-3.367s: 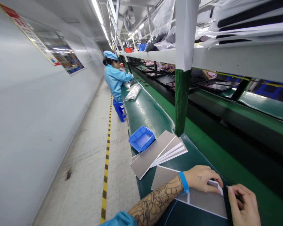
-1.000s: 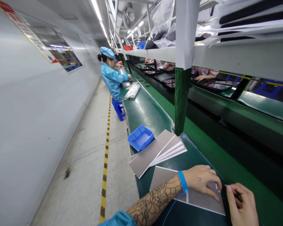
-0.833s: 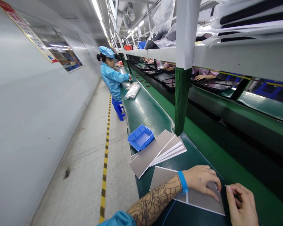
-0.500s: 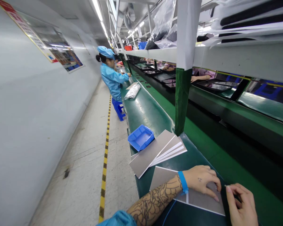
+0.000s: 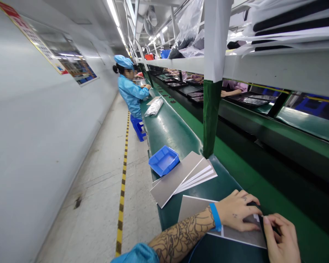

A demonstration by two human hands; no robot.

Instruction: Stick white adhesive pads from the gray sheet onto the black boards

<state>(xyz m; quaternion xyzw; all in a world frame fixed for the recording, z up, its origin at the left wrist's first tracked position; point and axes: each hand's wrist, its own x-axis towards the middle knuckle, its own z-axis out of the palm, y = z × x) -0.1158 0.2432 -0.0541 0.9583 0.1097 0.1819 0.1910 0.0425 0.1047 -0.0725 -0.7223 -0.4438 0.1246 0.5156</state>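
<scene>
My left hand (image 5: 237,212), with a blue strap around its wrist, lies over a grey sheet with white edges (image 5: 193,209). Its fingers are spread, and the thumb and fingertips press near the sheet's right end. Close by, my right hand (image 5: 283,233) is closed in a pinch, thumb against forefinger, at that right end. What the pinch holds is too small to make out. A little white patch (image 5: 256,217) shows on the sheet between the left thumb and forefinger. A thin blue cord runs down from the wrist strap, partly hidden under the forearm.
Beyond the left hand lies a fanned stack of similar grey sheets (image 5: 178,179), touching a blue plastic bin (image 5: 163,160). A green-wrapped post (image 5: 210,117) rises at the bench's far edge. Farther along are a clear plastic packet (image 5: 154,107) and a seated co-worker in blue (image 5: 130,91).
The grey sheet and my left hand have shifted slightly right, bringing the sheet's end up to my right fingertips. A white patch now shows near the left thumb.
</scene>
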